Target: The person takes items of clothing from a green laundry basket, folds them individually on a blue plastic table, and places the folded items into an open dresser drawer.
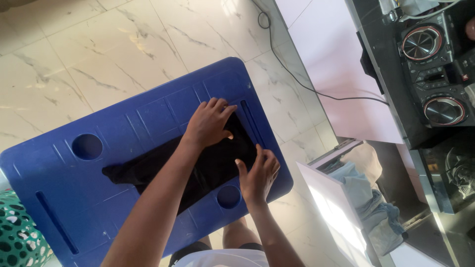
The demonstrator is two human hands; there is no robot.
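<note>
A black cloth (163, 165) lies spread across a blue plastic lap table (59, 198) with round holes and slots. My left hand (209, 123) rests on the cloth's far end, fingers curled over its edge and thumb on the fabric. My right hand (258, 174) is at the cloth's near right edge beside a round hole (228, 196), fingers bent around that edge. The two hands are close together, with a strip of cloth between them.
The blue table stands on a white marble-patterned tile floor (99, 54). A black cable (297, 81) runs across the floor. At right are a black stereo (435, 74), a white cabinet (331, 54) and a pile of clothes (371, 198). A green spotted fabric (17, 237) lies at the lower left.
</note>
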